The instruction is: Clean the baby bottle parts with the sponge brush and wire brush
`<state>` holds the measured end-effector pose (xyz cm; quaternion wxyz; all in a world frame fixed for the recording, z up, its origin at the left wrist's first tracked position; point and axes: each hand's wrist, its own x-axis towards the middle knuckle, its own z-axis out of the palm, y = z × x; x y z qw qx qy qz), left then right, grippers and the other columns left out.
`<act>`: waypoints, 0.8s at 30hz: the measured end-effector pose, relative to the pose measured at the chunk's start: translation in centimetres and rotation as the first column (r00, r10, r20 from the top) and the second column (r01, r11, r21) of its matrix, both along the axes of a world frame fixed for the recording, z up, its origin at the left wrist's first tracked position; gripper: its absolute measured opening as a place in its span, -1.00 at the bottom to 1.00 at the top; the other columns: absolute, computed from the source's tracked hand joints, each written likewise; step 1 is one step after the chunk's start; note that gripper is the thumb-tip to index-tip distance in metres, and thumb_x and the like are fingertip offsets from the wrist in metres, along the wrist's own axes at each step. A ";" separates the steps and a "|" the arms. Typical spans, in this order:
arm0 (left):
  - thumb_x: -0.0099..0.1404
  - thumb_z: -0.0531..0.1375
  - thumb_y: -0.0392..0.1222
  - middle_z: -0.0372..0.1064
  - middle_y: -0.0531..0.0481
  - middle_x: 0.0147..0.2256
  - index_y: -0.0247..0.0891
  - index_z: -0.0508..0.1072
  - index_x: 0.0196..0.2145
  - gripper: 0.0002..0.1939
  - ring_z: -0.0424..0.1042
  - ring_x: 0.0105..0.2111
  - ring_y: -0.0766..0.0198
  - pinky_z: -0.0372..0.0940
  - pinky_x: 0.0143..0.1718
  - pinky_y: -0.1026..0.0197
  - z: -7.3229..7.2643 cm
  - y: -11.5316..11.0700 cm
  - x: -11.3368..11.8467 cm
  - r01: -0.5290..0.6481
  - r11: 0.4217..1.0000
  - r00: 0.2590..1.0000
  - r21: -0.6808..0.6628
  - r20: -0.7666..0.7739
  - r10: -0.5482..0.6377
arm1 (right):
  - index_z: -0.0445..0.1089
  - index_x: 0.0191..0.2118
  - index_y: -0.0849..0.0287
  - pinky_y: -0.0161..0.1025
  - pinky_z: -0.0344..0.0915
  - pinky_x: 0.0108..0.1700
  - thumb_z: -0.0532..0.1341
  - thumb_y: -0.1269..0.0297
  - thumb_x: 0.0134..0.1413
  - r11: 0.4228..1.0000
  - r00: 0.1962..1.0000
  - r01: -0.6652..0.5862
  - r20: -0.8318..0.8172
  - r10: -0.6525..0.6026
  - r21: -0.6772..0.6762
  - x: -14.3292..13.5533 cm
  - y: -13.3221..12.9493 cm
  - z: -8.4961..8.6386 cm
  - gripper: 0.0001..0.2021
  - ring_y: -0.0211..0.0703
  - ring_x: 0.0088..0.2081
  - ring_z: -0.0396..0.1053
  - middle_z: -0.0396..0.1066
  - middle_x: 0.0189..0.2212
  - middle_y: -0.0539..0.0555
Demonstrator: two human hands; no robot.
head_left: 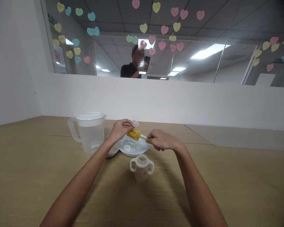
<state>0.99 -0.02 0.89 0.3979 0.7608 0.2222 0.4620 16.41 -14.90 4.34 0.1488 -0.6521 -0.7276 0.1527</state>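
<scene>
My left hand (pixel 122 128) is closed on a small clear round bottle cap (pixel 135 123), held above the bowl. In my closed right hand (pixel 161 139) is the thin green handle of a bottle brush with a yellow sponge head (pixel 133 134). The sponge head is just below the cap; whether they touch I cannot tell. Under both hands stands a white bowl (pixel 132 154) with what looks like water and a small white ring (pixel 127 148) in it. Nearer to me, a baby bottle (pixel 141 174) with two side handles stands upright, its top uncovered.
A clear plastic pitcher (pixel 92 134) with a white lid stands left of the bowl. Partly behind my left forearm lies a round, dark-rimmed dish or lid (pixel 113 151). The table meets a white wall (pixel 132 101); glass above reflects a person (pixel 132 67).
</scene>
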 end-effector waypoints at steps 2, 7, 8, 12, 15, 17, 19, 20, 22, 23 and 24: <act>-0.07 0.27 -0.18 0.45 -0.08 -0.38 -0.36 0.43 -0.37 -0.72 0.45 -0.34 0.20 0.35 -0.25 0.15 -0.1 -0.5 0.3 0.024 1.000 1.000 -0.004 -0.014 -0.024 | 0.15 -0.70 0.22 -0.37 0.06 -0.63 -0.01 0.32 -0.10 1.000 1.000 0.009 0.003 -0.010 0.008 0.0 0.6 -0.4 -0.75 -0.32 -0.71 0.15 0.21 -0.76 0.04; -0.07 0.27 -0.22 0.44 -0.06 -0.39 -0.34 0.43 -0.40 -0.77 0.45 -0.35 0.22 0.35 -0.25 0.17 -0.3 -0.9 0.6 0.046 0.999 0.999 -0.007 -0.026 -0.046 | 0.15 -0.73 0.23 -0.37 0.06 -0.63 -0.02 0.37 -0.16 0.999 0.999 0.034 0.011 -0.034 0.023 -0.3 1.1 -0.7 -0.77 -0.31 -0.72 0.15 0.22 -0.76 0.08; -0.07 0.27 -0.22 0.44 -0.05 -0.39 -0.34 0.43 -0.40 -0.78 0.45 -0.35 0.22 0.35 -0.25 0.17 -0.3 -0.9 0.6 0.053 0.999 0.998 -0.007 -0.031 -0.053 | 0.16 -0.74 0.24 -0.37 0.06 -0.63 -0.02 0.38 -0.17 0.999 0.999 0.039 0.015 -0.039 0.026 -0.4 1.1 -0.7 -0.77 -0.31 -0.72 0.15 0.23 -0.76 0.08; -0.07 0.28 -0.21 0.45 -0.05 -0.39 -0.34 0.43 -0.39 -0.76 0.45 -0.34 0.22 0.35 -0.24 0.17 -0.3 -0.8 0.6 0.070 0.997 0.997 -0.012 -0.014 -0.071 | 0.20 -0.72 0.26 -0.37 0.05 -0.64 -0.03 0.41 -0.20 0.998 0.998 0.048 0.025 -0.049 0.036 -0.5 1.0 -0.7 -0.78 -0.30 -0.72 0.15 0.24 -0.76 0.10; -0.07 0.29 -0.18 0.45 -0.06 -0.37 -0.34 0.43 -0.36 -0.72 0.45 -0.33 0.22 0.35 -0.22 0.15 -0.2 -0.8 0.6 0.075 0.997 0.997 -0.022 0.001 -0.075 | 0.22 -0.72 0.26 -0.37 0.06 -0.64 -0.04 0.41 -0.20 0.998 0.998 0.049 0.034 -0.051 0.048 -0.6 1.1 -0.8 -0.78 -0.29 -0.72 0.16 0.25 -0.76 0.11; -0.07 0.30 -0.16 0.45 -0.08 -0.36 -0.35 0.43 -0.34 -0.69 0.45 -0.32 0.21 0.34 -0.21 0.14 0.1 -0.9 0.5 0.062 0.998 0.998 -0.024 0.022 -0.061 | 0.23 -0.72 0.27 -0.36 0.06 -0.64 -0.03 0.42 -0.20 0.997 0.996 0.059 0.059 -0.062 0.051 -0.6 1.2 -0.8 -0.78 -0.28 -0.72 0.17 0.26 -0.76 0.13; -0.08 0.30 -0.15 0.45 -0.09 -0.35 -0.36 0.43 -0.35 -0.68 0.44 -0.30 0.21 0.33 -0.17 0.13 0.5 -1.0 0.3 0.023 1.000 0.997 -0.008 0.067 -0.022 | 0.24 -0.73 0.29 -0.36 0.06 -0.64 -0.02 0.43 -0.22 0.995 0.991 0.088 0.100 -0.091 0.038 -0.7 1.3 -0.9 -0.78 -0.27 -0.72 0.18 0.27 -0.75 0.15; -0.08 0.30 -0.14 0.45 -0.10 -0.34 -0.36 0.43 -0.36 -0.68 0.43 -0.29 0.21 0.32 -0.15 0.13 0.7 -0.9 0.1 -0.006 1.000 0.996 0.008 0.094 0.005 | 0.25 -0.72 0.29 -0.36 0.06 -0.64 -0.02 0.44 -0.23 0.994 0.987 0.104 0.123 -0.106 0.027 -0.7 1.3 -0.8 -0.79 -0.26 -0.72 0.19 0.28 -0.75 0.17; -0.08 0.31 -0.13 0.45 -0.10 -0.34 -0.36 0.42 -0.37 -0.68 0.43 -0.27 0.21 0.30 -0.12 0.13 1.2 -0.7 -0.4 -0.067 0.997 0.988 0.047 0.142 0.060 | 0.27 -0.71 0.31 -0.35 0.06 -0.63 -0.01 0.46 -0.25 0.991 0.979 0.132 0.155 -0.133 0.012 -0.7 1.3 -0.8 -0.80 -0.25 -0.71 0.20 0.30 -0.74 0.19; -0.08 0.31 -0.12 0.44 -0.10 -0.35 -0.36 0.42 -0.37 -0.68 0.43 -0.27 0.21 0.30 -0.12 0.13 1.4 -0.4 -0.8 -0.091 0.994 0.985 0.061 0.156 0.080 | 0.28 -0.71 0.31 -0.35 0.06 -0.63 -0.01 0.46 -0.25 0.990 0.977 0.141 0.159 -0.141 0.012 -0.6 1.3 -0.8 -0.80 -0.25 -0.70 0.20 0.31 -0.73 0.20; -0.08 0.31 -0.11 0.44 -0.10 -0.36 -0.37 0.41 -0.37 -0.67 0.44 -0.29 0.21 0.31 -0.14 0.13 1.5 -0.1 -1.2 -0.108 0.992 0.982 0.065 0.164 0.096 | 0.28 -0.70 0.32 -0.34 0.06 -0.62 -0.01 0.46 -0.24 0.989 0.977 0.145 0.155 -0.146 0.016 -0.5 1.3 -0.8 -0.80 -0.24 -0.70 0.20 0.32 -0.72 0.20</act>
